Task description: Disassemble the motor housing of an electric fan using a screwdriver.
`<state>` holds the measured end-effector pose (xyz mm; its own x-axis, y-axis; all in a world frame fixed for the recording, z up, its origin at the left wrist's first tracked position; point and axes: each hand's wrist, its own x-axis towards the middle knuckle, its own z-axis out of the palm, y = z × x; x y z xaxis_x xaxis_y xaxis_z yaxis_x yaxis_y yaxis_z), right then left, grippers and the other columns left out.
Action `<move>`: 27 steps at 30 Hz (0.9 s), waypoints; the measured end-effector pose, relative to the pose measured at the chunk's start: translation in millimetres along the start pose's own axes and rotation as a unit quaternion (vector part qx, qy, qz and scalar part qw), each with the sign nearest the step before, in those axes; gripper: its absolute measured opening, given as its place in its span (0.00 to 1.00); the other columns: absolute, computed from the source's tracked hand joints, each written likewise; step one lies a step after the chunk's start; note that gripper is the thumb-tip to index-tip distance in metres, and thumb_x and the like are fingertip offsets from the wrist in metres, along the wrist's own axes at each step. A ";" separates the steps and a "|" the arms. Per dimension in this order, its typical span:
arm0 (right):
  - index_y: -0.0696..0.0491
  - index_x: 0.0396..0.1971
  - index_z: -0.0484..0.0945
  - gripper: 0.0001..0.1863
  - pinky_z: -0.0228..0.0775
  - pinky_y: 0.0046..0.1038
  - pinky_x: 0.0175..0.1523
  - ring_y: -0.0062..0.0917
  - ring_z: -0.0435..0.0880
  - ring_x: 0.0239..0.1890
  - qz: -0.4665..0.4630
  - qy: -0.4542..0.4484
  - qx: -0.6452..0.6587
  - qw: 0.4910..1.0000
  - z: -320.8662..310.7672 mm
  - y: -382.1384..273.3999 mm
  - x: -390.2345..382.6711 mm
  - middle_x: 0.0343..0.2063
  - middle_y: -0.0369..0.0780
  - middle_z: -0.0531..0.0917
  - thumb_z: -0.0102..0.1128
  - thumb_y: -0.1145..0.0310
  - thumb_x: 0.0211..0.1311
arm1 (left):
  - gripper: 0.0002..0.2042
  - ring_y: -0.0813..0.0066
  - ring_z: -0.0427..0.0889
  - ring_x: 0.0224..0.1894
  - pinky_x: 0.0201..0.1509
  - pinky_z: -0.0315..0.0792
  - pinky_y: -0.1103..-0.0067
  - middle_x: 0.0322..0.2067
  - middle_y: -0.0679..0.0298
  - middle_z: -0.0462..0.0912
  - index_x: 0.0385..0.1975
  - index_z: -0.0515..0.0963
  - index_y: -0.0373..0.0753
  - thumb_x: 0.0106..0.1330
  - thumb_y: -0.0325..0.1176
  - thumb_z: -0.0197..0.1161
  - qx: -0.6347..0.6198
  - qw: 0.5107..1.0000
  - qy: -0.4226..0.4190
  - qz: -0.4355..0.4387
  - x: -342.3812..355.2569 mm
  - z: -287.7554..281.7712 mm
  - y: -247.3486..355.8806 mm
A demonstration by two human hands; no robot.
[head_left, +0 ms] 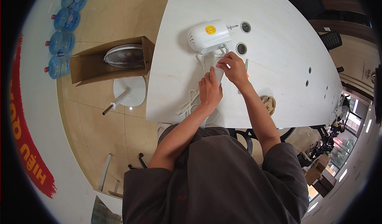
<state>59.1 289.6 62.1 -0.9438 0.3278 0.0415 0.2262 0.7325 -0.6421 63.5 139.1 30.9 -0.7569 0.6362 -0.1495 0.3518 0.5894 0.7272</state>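
A white fan motor head (pixel 201 37) with a round yellow sticker lies on the white table, its metal shaft pointing right. From its underside a white neck piece (pixel 219 59) runs toward me. My left hand (pixel 210 90) rests along this piece, fingers stretched over its near part. On its right side my right hand (pixel 232 68) is closed in a pinch at the neck; whatever is between the fingertips is too small to make out. A white power cord (pixel 189 106) lies loosely coiled to the left of my left forearm.
A screwdriver-like tool (pixel 246 67) lies right of my right hand, and a tan bundle (pixel 268 104) beyond my forearm. On the floor at left stand an open cardboard box (pixel 89 69) holding a fan grille (pixel 125 56), a round white base with pole (pixel 133 90) and several water bottles (pixel 61 43).
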 end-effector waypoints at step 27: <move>0.48 0.36 0.85 0.08 0.72 0.31 0.28 0.28 0.79 0.26 -0.006 -0.002 -0.106 0.994 -14.2 -15.2 -20.4 0.30 0.38 0.75 0.69 0.69 0.55 | 0.40 0.48 0.76 0.45 0.49 0.68 0.61 0.48 0.43 0.72 0.66 0.52 0.26 0.55 0.28 0.68 0.006 0.999 0.022 0.030 0.6 -3.0 -3.4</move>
<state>78.3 280.3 81.9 -0.9474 0.3169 0.0441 0.2611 0.8456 -0.4657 60.2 136.0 30.3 -0.7576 0.6482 -0.0761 0.4041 0.5574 0.7253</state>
